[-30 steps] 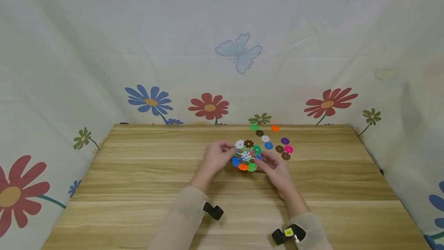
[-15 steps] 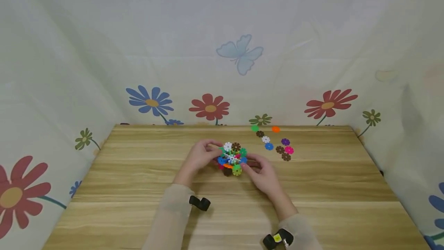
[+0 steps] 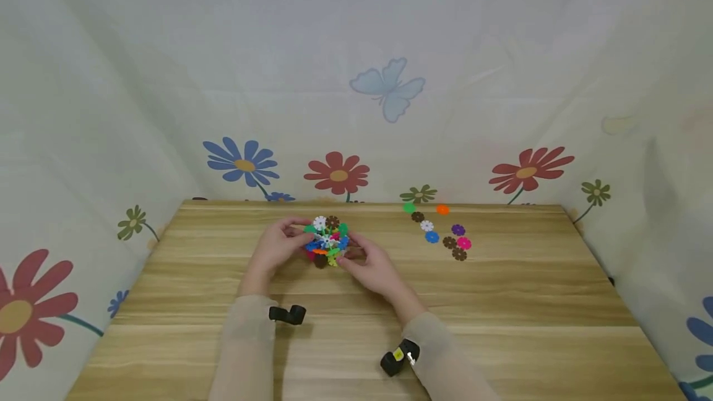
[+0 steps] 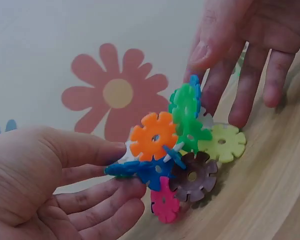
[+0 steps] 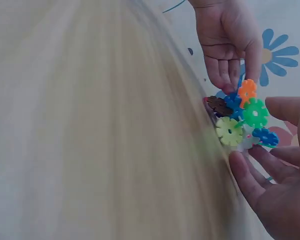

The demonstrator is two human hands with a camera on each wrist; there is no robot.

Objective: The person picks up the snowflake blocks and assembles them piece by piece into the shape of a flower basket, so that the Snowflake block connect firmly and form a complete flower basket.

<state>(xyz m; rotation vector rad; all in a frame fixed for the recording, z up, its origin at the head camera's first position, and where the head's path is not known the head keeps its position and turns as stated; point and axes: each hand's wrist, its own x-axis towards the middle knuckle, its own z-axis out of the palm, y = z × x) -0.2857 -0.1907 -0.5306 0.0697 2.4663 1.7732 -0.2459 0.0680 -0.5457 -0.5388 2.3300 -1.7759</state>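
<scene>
A ball-like cluster of interlocking notched plastic discs (image 3: 327,242) is held between both hands over the wooden table. In the left wrist view, an orange disc (image 4: 154,136), a brown disc (image 4: 193,176) and a pink disc (image 4: 165,201) face the camera. My left hand (image 3: 274,247) pinches a blue disc (image 4: 125,169) at the cluster's left edge between thumb and fingers. From the opposite side my right hand (image 3: 374,265) holds the cluster, its thumb and fingers spread around the blue and white discs at that edge. A yellow-green disc (image 5: 229,131) sits low on the cluster.
Several loose discs lie at the table's back right, among them a green disc (image 3: 409,208), an orange disc (image 3: 442,210), a blue disc (image 3: 432,237) and a pink disc (image 3: 464,243). A flower-printed curtain (image 3: 267,79) hangs behind the table (image 3: 529,302).
Both hands have carried the disc cluster leftward across the table, away from the loose discs. More of its lower discs, brown, pink and yellow-green, now show. The loose discs have stayed put.
</scene>
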